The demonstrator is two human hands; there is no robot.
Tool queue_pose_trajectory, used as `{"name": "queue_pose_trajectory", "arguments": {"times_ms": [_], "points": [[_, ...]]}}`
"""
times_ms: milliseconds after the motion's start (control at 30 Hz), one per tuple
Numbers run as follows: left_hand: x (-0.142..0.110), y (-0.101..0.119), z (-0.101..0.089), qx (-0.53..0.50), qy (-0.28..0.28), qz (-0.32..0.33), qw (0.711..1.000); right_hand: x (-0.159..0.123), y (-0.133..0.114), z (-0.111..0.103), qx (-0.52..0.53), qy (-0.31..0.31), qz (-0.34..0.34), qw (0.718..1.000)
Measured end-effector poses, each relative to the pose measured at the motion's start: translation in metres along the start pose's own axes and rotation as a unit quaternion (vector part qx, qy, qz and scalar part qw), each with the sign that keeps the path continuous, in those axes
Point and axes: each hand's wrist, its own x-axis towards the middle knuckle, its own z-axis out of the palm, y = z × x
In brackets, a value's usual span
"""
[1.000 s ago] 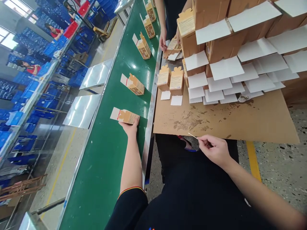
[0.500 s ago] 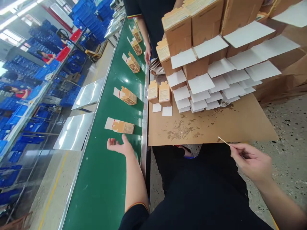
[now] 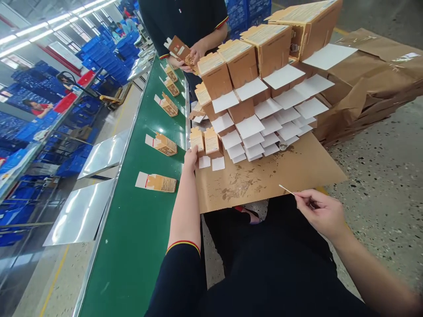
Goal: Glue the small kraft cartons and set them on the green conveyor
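- The left hand (image 3: pixel 191 156) reaches forward to the near edge of the cardboard surface (image 3: pixel 297 169) and touches the left one of two small upright boxes (image 3: pixel 197 141); its fingers lie against the box's base, but whether they have closed round it cannot be told
- The second small box (image 3: pixel 211 141) stands just beside the first, touching it, and each has a white flap lying flat in front
- The right hand (image 3: pixel 319 213) hangs off the near right edge of the surface, its fingers pinched on a thin stick (image 3: pixel 287 190) that points up and to the left
- Behind the two small boxes rises a stepped stack of brown boxes (image 3: pixel 244 61), their white flaps (image 3: pixel 251 125) hanging open toward the viewer
- To the left runs a green conveyor belt (image 3: pixel 142 246) with a metal edge; a flat-lying box (image 3: pixel 159 182) is the nearest on it, and more boxes (image 3: pixel 165 144) lie in a row further along
- At the far end of the surface another person in a dark shirt holds a box (image 3: pixel 180 47) in both hands
- Folded brown cardboard (image 3: pixel 370 83) is piled on the floor to the right
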Motion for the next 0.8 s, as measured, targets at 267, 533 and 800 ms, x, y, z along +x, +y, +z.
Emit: {"name": "queue_pose_trajectory", "arguments": {"times_ms": [267,533,800], "points": [[-0.135,-0.047,-0.062,-0.200,0.007,-0.029,0.979,0.088,0.021,-0.017,-0.156,0.004,0.001,0.988],[-0.207,-0.057,-0.023,-0.206,-0.076,-0.028,0.975,0.176,0.025,0.000,-0.288,-0.116,0.008,0.950],[-0.208,-0.055,-0.013,-0.168,-0.056,-0.019,0.984,0.102,0.021,0.032,-0.118,-0.110,-0.039,0.986]]}}
